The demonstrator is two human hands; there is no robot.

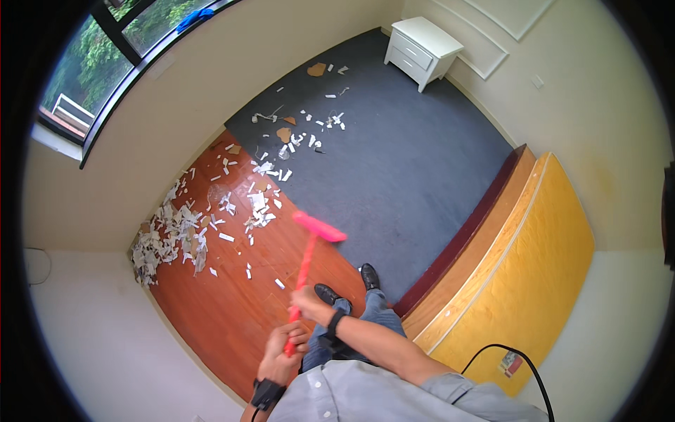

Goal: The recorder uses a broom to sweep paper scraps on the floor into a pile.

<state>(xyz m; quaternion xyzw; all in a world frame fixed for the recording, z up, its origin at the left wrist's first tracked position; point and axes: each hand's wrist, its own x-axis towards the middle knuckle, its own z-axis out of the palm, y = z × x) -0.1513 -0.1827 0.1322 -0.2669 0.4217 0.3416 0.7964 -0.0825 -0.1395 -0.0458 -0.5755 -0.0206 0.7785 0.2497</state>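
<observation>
A pink broom (pixel 306 261) with a red handle slants away from my body, its wide head out over the line where the wood floor meets the grey floor. My left hand (pixel 283 343) is closed round the top end of the handle. Further down the handle, my right hand (pixel 309 304) is wrapped round it too. Left of the broom head lies a loose group of white paper scraps (pixel 260 207). A bigger heap of scraps (pixel 169 235) spreads along the wall at the left. Whether the head touches the floor I cannot tell.
More scraps and brown cardboard pieces (pixel 283 134) are scattered on the grey floor (pixel 408 162). A white nightstand (pixel 422 49) stands at the far wall. On the right, a yellow mattress (pixel 520 274) leans beside a wooden board. My shoes (pixel 370 276) are close to the broom.
</observation>
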